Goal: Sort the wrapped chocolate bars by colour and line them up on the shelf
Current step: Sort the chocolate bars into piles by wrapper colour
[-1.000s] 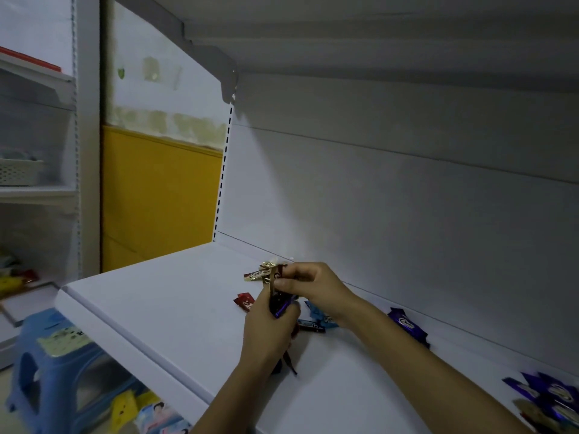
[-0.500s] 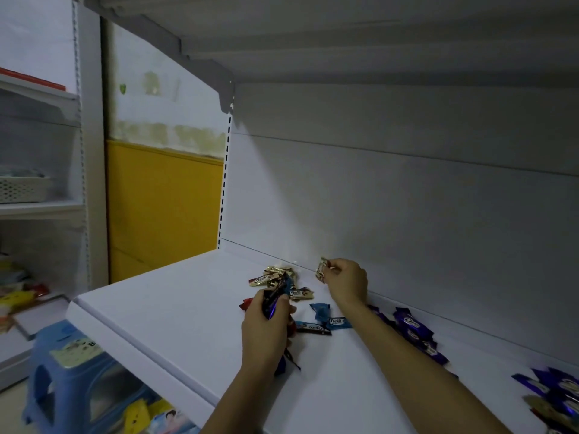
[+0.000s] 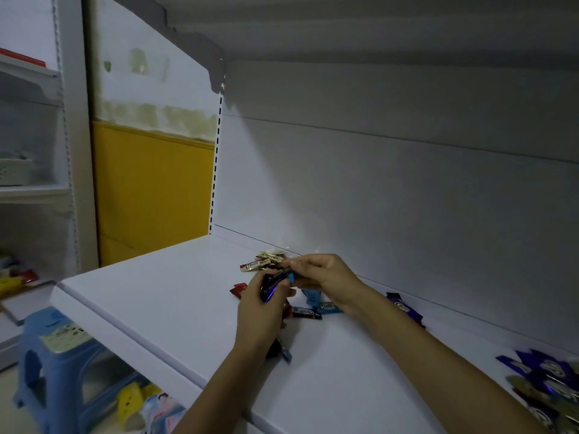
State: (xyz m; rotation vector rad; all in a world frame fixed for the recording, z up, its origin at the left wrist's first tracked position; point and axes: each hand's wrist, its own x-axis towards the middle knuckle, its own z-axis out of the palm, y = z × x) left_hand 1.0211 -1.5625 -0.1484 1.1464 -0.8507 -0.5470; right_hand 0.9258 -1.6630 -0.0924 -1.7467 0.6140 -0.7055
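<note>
Over the shelf (image 3: 156, 296): a crowded fist

Left hand (image 3: 260, 311) gripped a bundle of bars (image 3: 270, 288); right hand (image 3: 329, 277) pinched a blue bar (image 3: 290, 276) at its top. A hard tug could scatter them among the far gold bars (image 3: 264, 261).

The left hand (image 3: 261, 311) holds a bunch of bars (image 3: 274, 285) over the white shelf (image 3: 163, 296); the right hand (image 3: 326, 277) pinches a blue one (image 3: 290, 276).

wall: yellow lower band (image 3: 150, 189) sat under a pale, patchy upper part (image 3: 150, 89) | shelving: white back panel (image 3: 407, 198), slotted upright (image 3: 216, 164), shaded upper deck (image 3: 376, 26) overhead | left: white side rack (image 3: 34, 191) held a white basket (image 3: 15, 172) | floor: blue plastic stool (image 3: 53, 355) | light: dim
</note>
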